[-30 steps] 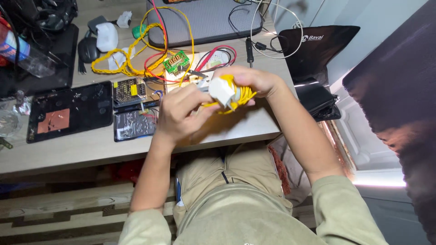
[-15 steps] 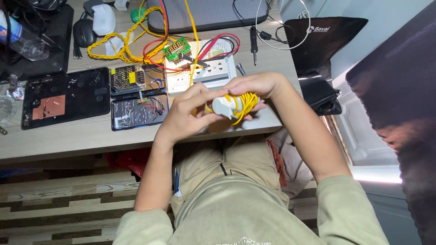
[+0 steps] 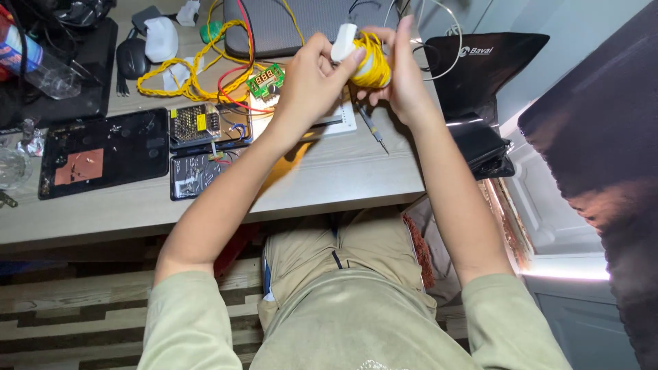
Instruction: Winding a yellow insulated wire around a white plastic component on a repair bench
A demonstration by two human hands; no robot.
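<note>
Fingers of the left hand (image 3: pixel 308 82) pinch the white plug (image 3: pixel 343 42) atop a coil of yellow wire (image 3: pixel 373 65), held up over the surface (image 3: pixel 329 171) near the closed laptop (image 3: pixel 288 27). Beside it, the right hand (image 3: pixel 404 85) cups the coil, which looks light, springy and liable to unwind, so it is best gripped around the bundle.

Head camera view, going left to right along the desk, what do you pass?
Black tablet → metal-caged circuit box → green circuit board → left hand → yellow wire coil → right hand → black bag.
</note>
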